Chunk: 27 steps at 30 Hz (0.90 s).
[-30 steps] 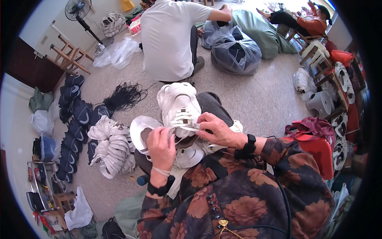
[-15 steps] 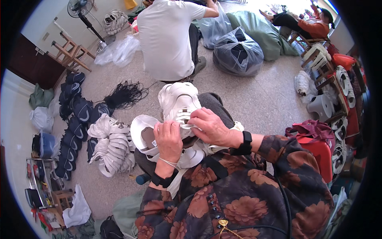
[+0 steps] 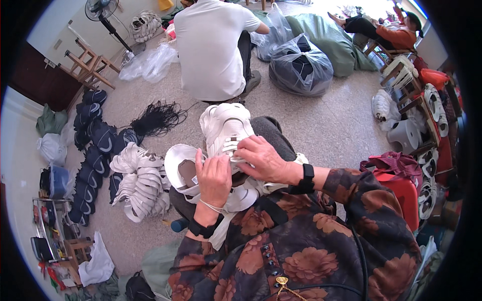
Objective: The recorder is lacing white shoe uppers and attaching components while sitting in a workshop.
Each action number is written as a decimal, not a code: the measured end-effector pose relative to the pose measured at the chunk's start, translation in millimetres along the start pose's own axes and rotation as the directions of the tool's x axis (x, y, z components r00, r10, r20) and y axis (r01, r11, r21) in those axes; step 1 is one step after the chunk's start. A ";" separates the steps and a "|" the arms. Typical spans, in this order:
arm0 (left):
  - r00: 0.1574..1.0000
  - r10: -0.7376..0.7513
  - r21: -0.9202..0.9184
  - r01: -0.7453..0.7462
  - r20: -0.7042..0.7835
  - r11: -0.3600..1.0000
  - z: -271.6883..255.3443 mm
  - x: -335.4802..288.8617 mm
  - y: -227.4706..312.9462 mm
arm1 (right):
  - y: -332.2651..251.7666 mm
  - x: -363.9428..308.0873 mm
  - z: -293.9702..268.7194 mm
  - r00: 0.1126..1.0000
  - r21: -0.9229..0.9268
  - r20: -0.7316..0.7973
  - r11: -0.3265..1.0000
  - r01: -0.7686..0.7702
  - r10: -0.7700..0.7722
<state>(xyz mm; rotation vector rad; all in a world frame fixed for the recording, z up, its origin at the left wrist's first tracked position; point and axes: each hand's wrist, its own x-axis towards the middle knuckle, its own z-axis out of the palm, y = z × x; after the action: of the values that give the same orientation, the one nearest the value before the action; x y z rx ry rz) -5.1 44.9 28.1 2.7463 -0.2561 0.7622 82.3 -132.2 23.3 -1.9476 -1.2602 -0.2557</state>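
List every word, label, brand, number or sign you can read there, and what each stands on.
No text can be read in this view.
Small white label inside the white shoe upper beside the left hand: too small to read.
Gold-coloured pendant on the flowered top: any marking is too small to read.

Shoe (image 3: 218, 119) I'm touching: matt white, synthetic-looking, smooth panels. Laces (image 3: 232, 141): flat woven fabric, matt. My sleeve (image 3: 354, 195): thin printed cloth, slight sheen. My trousers (image 3: 275, 136): dull dark cloth. Pendant (image 3: 282, 280): glossy gold-coloured metal. My wristband (image 3: 307, 176): matt black, material unclear to me. Bag (image 3: 306, 79): thin clear plastic, shiny, crinkled. Sack (image 3: 321, 40): green, duller, wrinkled, cloth or woven plastic, can't tell. Wooden stool (image 3: 89, 64): low sheen. Red seat (image 3: 404, 195): smooth plastic. Bucket (image 3: 404, 134): smooth grey plastic. Tub (image 3: 60, 182): translucent blue plastic. Floor (image 3: 341, 123): speckled, stone-like.
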 end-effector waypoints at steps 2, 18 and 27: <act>0.998 0.040 -0.016 -0.041 -0.045 0.999 -6.2 -2.4 4.1 | -2.1 8.9 8.9 0.998 -0.017 -0.002 0.998 0.059 -0.059; 0.857 -0.515 -0.219 0.504 0.005 0.836 -59.6 -56.0 -43.3 | 15.2 -4.1 13.2 0.902 0.427 -0.098 0.837 -0.344 0.420; 0.821 -0.542 -0.532 0.543 0.176 0.650 -9.7 -20.3 -23.7 | -5.8 37.6 -20.8 0.884 0.614 0.035 0.689 -0.386 0.465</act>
<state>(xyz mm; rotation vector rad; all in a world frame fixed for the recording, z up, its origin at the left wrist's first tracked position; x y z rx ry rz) -21.2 72.2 20.2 2.0675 0.3071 0.4170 100.6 -120.0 60.7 -1.5555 -0.6447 0.2483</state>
